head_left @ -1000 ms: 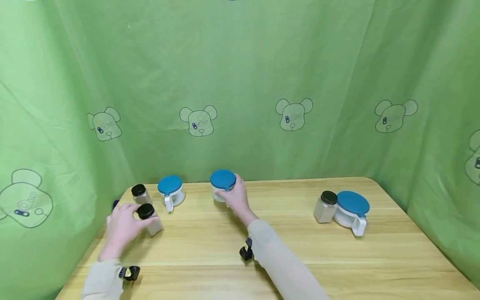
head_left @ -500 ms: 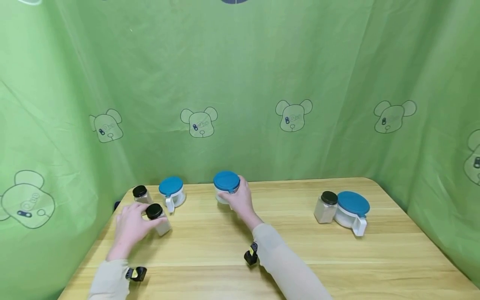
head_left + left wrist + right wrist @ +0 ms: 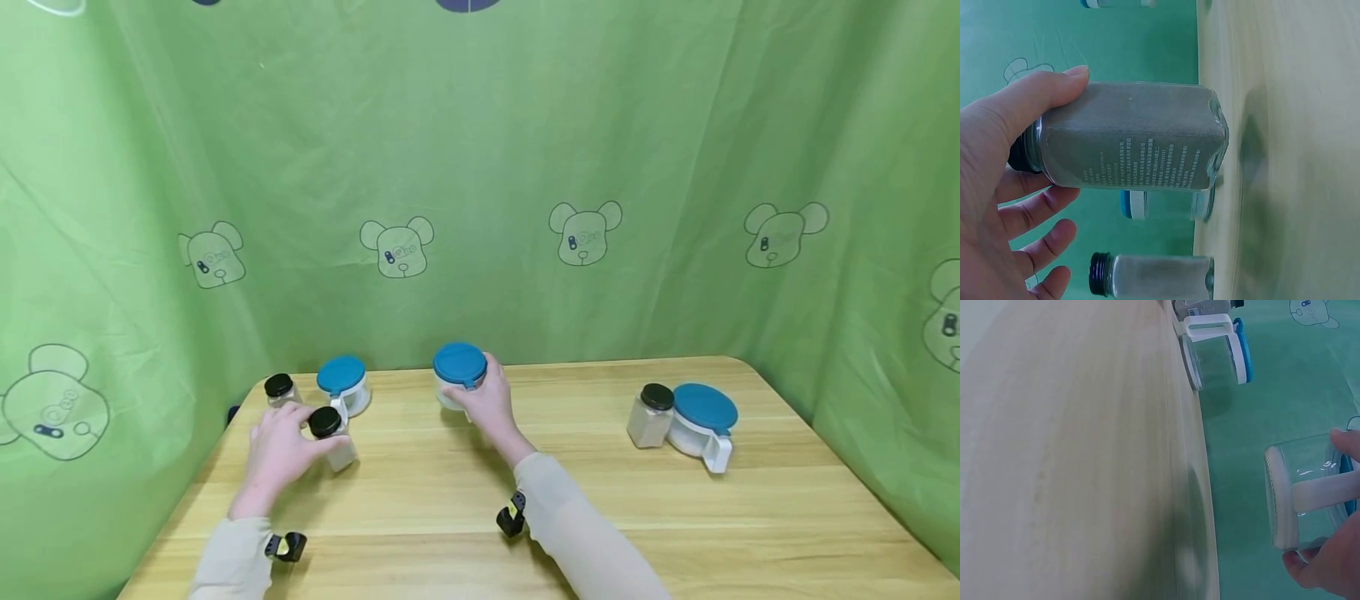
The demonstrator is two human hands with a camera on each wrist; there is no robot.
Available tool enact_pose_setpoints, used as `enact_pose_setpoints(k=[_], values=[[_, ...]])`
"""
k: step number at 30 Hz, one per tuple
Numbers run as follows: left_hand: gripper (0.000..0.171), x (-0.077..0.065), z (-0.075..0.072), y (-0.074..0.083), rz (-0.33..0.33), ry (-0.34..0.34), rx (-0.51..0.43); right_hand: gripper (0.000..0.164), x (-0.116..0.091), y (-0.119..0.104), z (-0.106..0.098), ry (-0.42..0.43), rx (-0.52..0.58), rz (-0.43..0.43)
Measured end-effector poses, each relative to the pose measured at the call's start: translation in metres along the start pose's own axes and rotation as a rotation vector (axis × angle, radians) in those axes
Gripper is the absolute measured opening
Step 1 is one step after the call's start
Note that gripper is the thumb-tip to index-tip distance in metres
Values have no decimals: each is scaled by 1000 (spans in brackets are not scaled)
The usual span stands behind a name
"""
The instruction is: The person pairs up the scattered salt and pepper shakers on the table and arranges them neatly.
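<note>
My left hand point(image 3: 282, 450) grips a square glass spice jar point(image 3: 1135, 134) with a black lid near its top, thumb on one side and fingers on the other. Grey-looking powder fills it, and its base hangs above the table over a shadow. My right hand point(image 3: 492, 407) holds a round glass seasoning jar point(image 3: 459, 367) with a blue lid and white handle, also raised off the tabletop. Part of that hand lies outside the right wrist view. Behind the left hand stand another black-lidded spice jar point(image 3: 280, 388) and another blue-lidded seasoning jar point(image 3: 342, 383).
On the right of the wooden table point(image 3: 420, 508) a black-lidded spice jar point(image 3: 649, 421) stands beside a wider blue-lidded jar point(image 3: 703, 412) with a white handle. A green curtain point(image 3: 480, 167) surrounds the table's back and sides.
My left hand has carried the spice jar to the right, away from the other spice jar. The right hand has shifted slightly right with the seasoning jar.
</note>
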State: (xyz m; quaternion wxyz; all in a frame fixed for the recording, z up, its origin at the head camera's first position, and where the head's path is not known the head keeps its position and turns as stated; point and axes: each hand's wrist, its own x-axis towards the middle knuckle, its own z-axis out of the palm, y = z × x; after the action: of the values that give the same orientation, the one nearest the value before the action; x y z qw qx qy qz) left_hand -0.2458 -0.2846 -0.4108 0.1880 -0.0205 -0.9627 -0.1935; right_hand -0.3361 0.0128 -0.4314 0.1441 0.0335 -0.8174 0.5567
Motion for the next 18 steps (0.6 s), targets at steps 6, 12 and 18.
enact_pose_setpoints(k=[6, 12, 18], values=[[75, 5, 3, 8, 7, -13, -12, 89, -2, -1, -4, 7, -17, 2], [76, 12, 5, 14, 19, -29, -15, 86, -6, -1, -8, 8, 3, -10], [75, 20, 10, 21, 38, -20, -20, 83, -9, 0, -15, 7, 13, -13]])
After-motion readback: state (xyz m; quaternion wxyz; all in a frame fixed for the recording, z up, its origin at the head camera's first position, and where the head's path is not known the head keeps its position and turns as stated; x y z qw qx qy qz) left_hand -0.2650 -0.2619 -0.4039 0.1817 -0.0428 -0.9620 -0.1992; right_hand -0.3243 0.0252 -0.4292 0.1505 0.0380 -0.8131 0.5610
